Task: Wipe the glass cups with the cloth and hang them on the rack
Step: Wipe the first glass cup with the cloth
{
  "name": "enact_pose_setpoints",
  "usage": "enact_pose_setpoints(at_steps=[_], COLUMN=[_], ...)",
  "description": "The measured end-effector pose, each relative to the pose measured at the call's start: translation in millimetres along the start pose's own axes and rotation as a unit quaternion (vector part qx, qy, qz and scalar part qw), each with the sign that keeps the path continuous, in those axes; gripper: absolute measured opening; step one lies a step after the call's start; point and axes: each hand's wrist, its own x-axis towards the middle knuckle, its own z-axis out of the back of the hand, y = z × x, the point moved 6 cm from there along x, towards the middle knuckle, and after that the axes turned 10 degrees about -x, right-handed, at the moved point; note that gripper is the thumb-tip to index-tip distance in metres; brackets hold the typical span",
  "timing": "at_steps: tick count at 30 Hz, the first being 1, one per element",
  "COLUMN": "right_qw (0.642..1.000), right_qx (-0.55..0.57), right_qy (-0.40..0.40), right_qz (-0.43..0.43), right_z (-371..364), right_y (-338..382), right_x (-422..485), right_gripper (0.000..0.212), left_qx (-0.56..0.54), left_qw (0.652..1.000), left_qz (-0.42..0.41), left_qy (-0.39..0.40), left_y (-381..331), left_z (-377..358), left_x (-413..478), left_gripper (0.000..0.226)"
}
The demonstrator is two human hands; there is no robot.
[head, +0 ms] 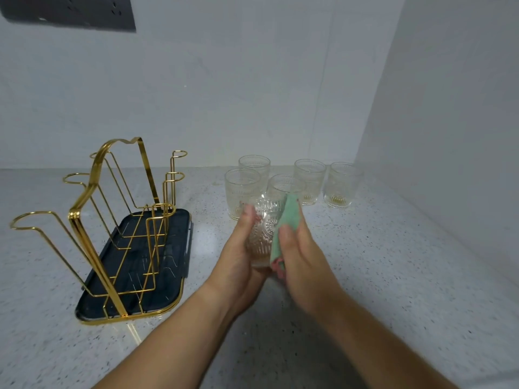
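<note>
Head view, left grip [241, 254] clasping cup [262, 234], right grip [300, 254] pinching cloth [286, 220], five cups [310, 181] behind.

left hand [238, 259]: bare | right hand [304, 256]: bare | forearms [174, 341]: uncovered

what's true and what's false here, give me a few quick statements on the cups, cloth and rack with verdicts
1. The left hand holds a cup above the counter. True.
2. The right hand presses a green cloth against that cup. True.
3. One cup already hangs on the gold rack. False: no cup hangs on the rack.
4. Three more cups stand on the counter. False: five standing cups are there, near the back wall.
5. The rack sits in a dark tray. True.
</note>
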Motion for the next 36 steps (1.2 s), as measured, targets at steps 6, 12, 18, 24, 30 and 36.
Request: enact_pose_setpoints(at_steps=[6, 12, 18, 24, 30, 36], right_qw=[0.993, 0.997, 0.997, 0.997, 0.998, 0.999], right_qx=[-0.096, 0.049, 0.06, -0.04, 0.023, 0.002], right_qy=[-0.019, -0.054, -0.029, -0.015, -0.059, -0.05], right_qz=[0.063, 0.011, 0.029, 0.062, 0.028, 0.003], right_z=[-5.9, 19.8, 14.7, -3.0, 24.8, 9.8], right_y=[-15.9, 8.0, 12.5, -5.5, 17.9, 3.3], right_x=[-31.7, -3.2, -9.6, -34.9, 7.2, -4.1], right_gripper=[0.072, 0.026, 0.032, 0.063, 0.057, 0.065], left_qx=[0.02, 0.013, 0.044, 0.047, 0.021, 0.054], left_qw=[0.999, 0.999, 0.998, 0.999, 0.999, 0.997], left_qz=[0.005, 0.032, 0.013, 0.001, 0.038, 0.023], left_qy=[-0.026, 0.009, 0.048, -0.018, 0.02, 0.044], left_y=[2.5, 4.9, 7.3, 1.0, 6.8, 4.1], left_z=[2.9, -2.1, -5.2, 3.8, -5.6, -4.8], left_x=[1.6, 0.4, -0.7, 3.7, -0.4, -1.9], left_gripper=[0.077, 0.061, 0.087, 0.097, 0.06, 0.056])
